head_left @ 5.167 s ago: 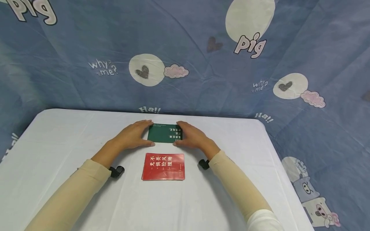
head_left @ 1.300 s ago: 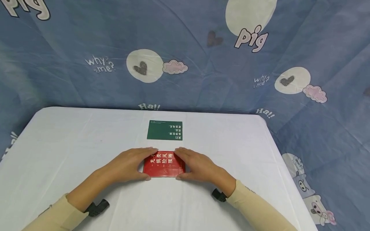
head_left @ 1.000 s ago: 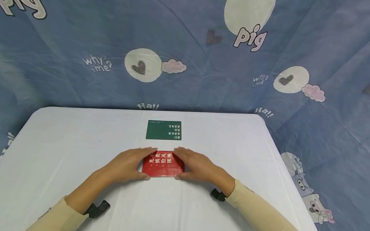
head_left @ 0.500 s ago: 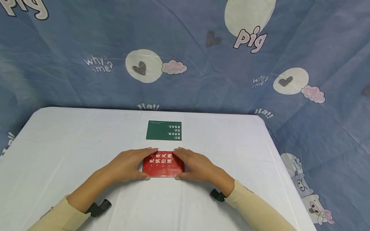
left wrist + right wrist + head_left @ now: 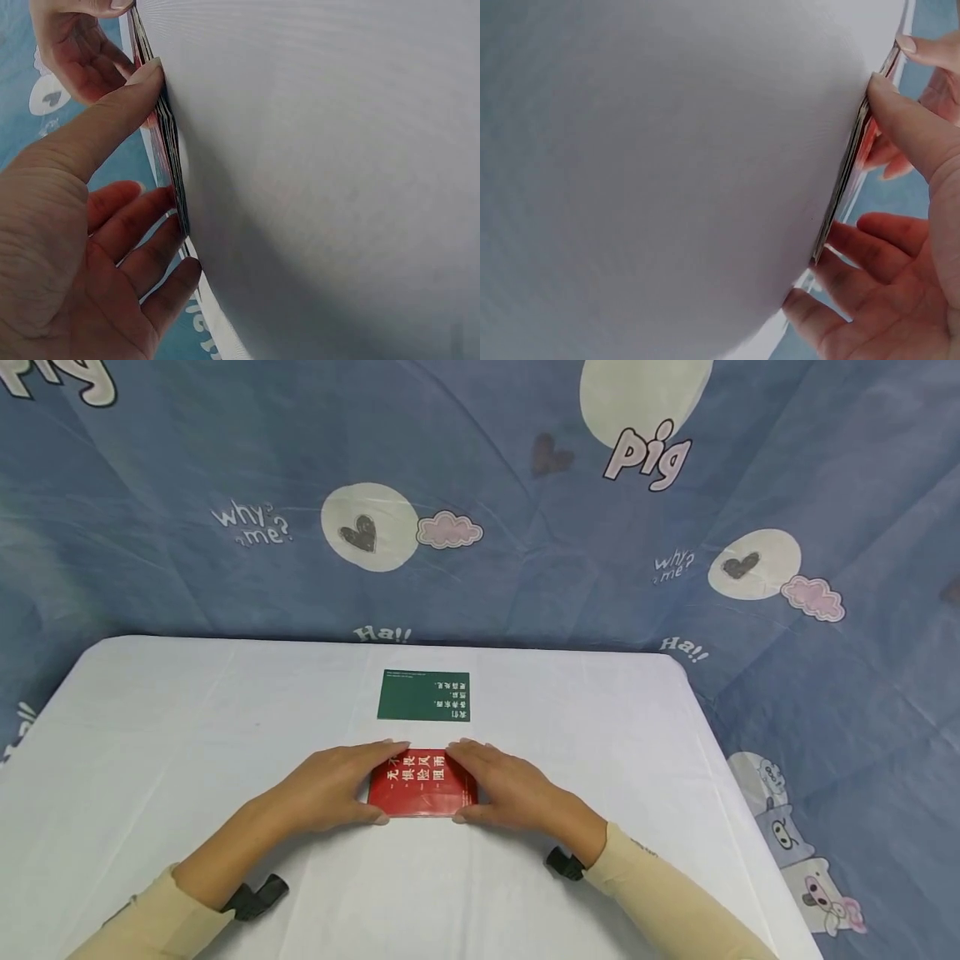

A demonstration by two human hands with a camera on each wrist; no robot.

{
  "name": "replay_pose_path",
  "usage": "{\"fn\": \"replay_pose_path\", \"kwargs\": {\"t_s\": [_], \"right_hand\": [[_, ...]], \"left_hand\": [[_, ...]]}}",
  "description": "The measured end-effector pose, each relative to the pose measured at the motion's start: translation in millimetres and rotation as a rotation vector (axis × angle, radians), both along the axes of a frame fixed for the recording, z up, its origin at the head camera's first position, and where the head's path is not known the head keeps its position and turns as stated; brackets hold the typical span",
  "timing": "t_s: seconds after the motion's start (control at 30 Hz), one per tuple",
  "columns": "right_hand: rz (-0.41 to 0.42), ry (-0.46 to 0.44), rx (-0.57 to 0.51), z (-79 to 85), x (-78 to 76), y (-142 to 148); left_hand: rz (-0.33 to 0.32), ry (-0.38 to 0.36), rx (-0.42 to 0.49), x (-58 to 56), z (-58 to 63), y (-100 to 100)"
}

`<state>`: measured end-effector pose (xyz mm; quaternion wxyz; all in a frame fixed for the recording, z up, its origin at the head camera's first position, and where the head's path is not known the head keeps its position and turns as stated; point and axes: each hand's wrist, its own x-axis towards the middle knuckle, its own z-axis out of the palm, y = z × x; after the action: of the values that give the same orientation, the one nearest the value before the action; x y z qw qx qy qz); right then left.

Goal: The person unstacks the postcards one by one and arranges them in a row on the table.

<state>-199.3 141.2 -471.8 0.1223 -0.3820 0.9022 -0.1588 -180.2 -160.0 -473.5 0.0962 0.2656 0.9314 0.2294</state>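
A stack of red cards (image 5: pixel 422 793) with white characters on top lies on the white table, its thin layered edge (image 5: pixel 847 161) showing in the right wrist view. My left hand (image 5: pixel 330 789) grips the stack's left end, thumb at the near edge and fingers at the far one. On the opposite end, my right hand (image 5: pixel 517 789) does the same, mirrored. The side edges are partly hidden behind both hands. Just beyond the stack, a green card (image 5: pixel 423 696) with white characters lies flat, and neither hand touches it.
The white-clothed table (image 5: pixel 187 718) ends at a back edge against a blue printed curtain (image 5: pixel 525 568). Black wrist mounts (image 5: pixel 258 897) sit under both forearms, close over the cloth.
About five seconds ago both hands were around the green card; they have since come nearer and now hold the red stack. Over the last second the hands have stayed almost still.
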Motion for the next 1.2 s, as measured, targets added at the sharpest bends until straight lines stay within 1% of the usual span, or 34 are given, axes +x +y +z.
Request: {"fn": "replay_pose_path", "kwargs": {"t_s": [0.2,0.33,0.53,0.8,1.03,1.2], "right_hand": [[-0.007,-0.03,-0.008,-0.4,-1.0,-0.7],[-0.012,-0.035,-0.015,-0.2,-2.6,-1.5],[-0.005,-0.024,-0.011,0.2,-3.6,-5.1],[-0.014,-0.024,0.036,7.9,-2.3,-1.9],[0.01,-0.025,0.01,8.2,-2.6,-3.4],[0.014,0.0,0.011,8.3,-2.5,-3.9]], "left_hand": [[-0.001,-0.004,-0.006,0.4,-0.5,-1.1],[0.0,-0.01,-0.008,-1.2,2.0,-1.6],[0.008,-0.005,-0.006,-0.8,2.1,-5.2],[0.004,-0.036,0.028,1.4,4.4,1.3],[0.027,-0.065,0.056,1.7,6.1,-2.0],[0.019,-0.065,0.062,1.6,8.5,-4.4]]}}
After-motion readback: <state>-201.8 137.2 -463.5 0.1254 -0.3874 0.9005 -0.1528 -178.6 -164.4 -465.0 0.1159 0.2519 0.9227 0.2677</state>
